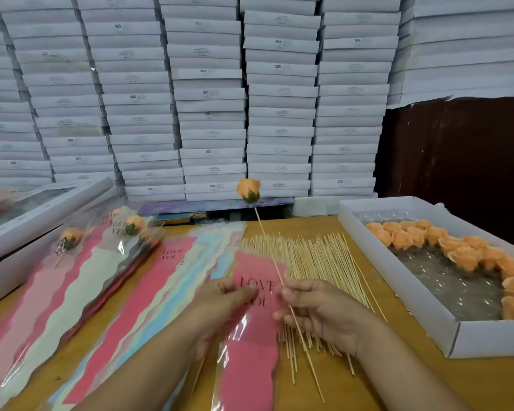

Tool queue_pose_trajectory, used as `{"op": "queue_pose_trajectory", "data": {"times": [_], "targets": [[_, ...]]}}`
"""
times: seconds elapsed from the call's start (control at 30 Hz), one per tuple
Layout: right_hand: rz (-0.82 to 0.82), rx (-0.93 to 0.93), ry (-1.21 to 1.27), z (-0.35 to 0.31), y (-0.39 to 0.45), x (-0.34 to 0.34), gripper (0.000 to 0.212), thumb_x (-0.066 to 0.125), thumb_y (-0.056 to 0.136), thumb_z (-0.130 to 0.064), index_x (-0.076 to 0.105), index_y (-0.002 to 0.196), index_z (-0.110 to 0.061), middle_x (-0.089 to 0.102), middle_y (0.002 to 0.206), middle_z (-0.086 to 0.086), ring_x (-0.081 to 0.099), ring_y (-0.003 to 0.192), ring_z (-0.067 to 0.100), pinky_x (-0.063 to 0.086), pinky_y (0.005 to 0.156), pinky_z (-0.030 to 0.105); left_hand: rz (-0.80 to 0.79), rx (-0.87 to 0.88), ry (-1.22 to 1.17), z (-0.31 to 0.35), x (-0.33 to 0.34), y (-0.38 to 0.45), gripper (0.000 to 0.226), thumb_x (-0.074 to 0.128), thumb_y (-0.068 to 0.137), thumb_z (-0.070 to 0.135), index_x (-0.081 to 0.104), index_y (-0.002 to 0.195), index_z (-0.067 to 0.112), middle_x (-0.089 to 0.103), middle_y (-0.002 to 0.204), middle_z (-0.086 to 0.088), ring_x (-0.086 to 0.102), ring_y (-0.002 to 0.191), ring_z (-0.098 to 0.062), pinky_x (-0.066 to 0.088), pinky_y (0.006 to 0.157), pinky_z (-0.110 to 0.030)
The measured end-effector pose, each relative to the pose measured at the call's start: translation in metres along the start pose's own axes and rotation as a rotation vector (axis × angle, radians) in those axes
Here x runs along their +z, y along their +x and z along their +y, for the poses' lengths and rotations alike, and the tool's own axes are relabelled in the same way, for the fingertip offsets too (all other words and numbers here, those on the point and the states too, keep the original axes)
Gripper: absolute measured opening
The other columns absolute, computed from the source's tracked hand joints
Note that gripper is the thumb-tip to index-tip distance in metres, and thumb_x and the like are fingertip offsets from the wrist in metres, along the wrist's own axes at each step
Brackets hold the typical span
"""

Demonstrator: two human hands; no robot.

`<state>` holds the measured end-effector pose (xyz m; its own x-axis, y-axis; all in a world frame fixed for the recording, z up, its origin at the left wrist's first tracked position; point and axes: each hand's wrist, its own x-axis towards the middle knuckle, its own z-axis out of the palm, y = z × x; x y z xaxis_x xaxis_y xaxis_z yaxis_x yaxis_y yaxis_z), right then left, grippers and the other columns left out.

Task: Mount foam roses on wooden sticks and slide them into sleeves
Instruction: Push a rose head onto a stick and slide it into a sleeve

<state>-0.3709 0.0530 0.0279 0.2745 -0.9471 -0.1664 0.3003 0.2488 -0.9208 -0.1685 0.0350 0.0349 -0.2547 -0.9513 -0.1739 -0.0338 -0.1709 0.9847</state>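
An orange foam rose [248, 190] sits on the top of a thin wooden stick [267, 247] that slants up and away from me. My right hand [318, 312] pinches that stick partway along its length. My left hand [220, 307] holds a pink "LOVE YOU" sleeve [250, 351] near its printed top, thumb on the front. The stick crosses in front of the sleeve's upper right corner. A heap of loose wooden sticks [312, 262] lies on the table just behind my right hand.
A white box [398, 280] with several orange roses [457, 250] stands at the right. Fanned empty sleeves [149, 292] lie left of my hands, finished sleeved roses [101, 250] beyond them, and a windowed white box [27, 221] at far left. White cartons [208, 99] are stacked high behind the table.
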Motion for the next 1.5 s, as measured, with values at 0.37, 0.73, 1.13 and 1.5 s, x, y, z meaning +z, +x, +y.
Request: {"op": "queue_pose_trajectory", "data": {"times": [0.37, 0.73, 1.13, 1.5], "targets": [[0.008, -0.040, -0.016, 0.002, 0.003, -0.006, 0.036, 0.076, 0.071, -0.008, 0.070, 0.106, 0.003, 0.076, 0.098, 0.018, 0.075, 0.082, 0.025, 0.059, 0.060, 0.021, -0.061, -0.042, 0.029, -0.003, -0.007, -0.008, 0.028, 0.074, 0.086, 0.033, 0.078, 0.102, 0.010, 0.076, 0.104, -0.019, 0.074, 0.096, -0.034, 0.059, 0.085, -0.043], [0.061, -0.093, -0.001, 0.000, 0.006, -0.009, 0.020, 0.076, 0.071, -0.010, 0.079, 0.090, -0.004, 0.075, 0.101, 0.021, 0.076, 0.082, 0.025, 0.060, 0.062, 0.022, -0.017, 0.030, 0.001, 0.002, 0.001, -0.004, 0.021, 0.058, 0.100, 0.015, 0.077, 0.105, 0.006, 0.075, 0.103, -0.021, 0.072, 0.094, -0.032, 0.057, 0.091, -0.045], [0.076, -0.088, 0.007, 0.002, 0.005, -0.007, 0.032, 0.075, 0.074, -0.009, 0.073, 0.104, 0.001, 0.075, 0.103, 0.020, 0.075, 0.085, 0.028, 0.060, 0.061, 0.024, 0.090, 0.055, -0.224, -0.018, 0.009, 0.006, 0.063, 0.090, 0.049, 0.007, 0.067, 0.107, -0.003, 0.074, 0.098, -0.025, 0.071, 0.081, -0.036, 0.058, 0.084, -0.049], [0.288, -0.204, -0.135, -0.012, 0.003, -0.013, 0.030, 0.072, 0.087, -0.019, 0.068, 0.115, -0.008, 0.077, 0.088, 0.015, 0.075, 0.073, 0.024, 0.059, 0.058, 0.026, 0.041, 0.029, -0.202, -0.021, 0.006, 0.001, 0.064, 0.090, 0.051, 0.005, 0.068, 0.111, 0.003, 0.076, 0.100, -0.019, 0.075, 0.085, -0.033, 0.062, 0.073, -0.038]]}}
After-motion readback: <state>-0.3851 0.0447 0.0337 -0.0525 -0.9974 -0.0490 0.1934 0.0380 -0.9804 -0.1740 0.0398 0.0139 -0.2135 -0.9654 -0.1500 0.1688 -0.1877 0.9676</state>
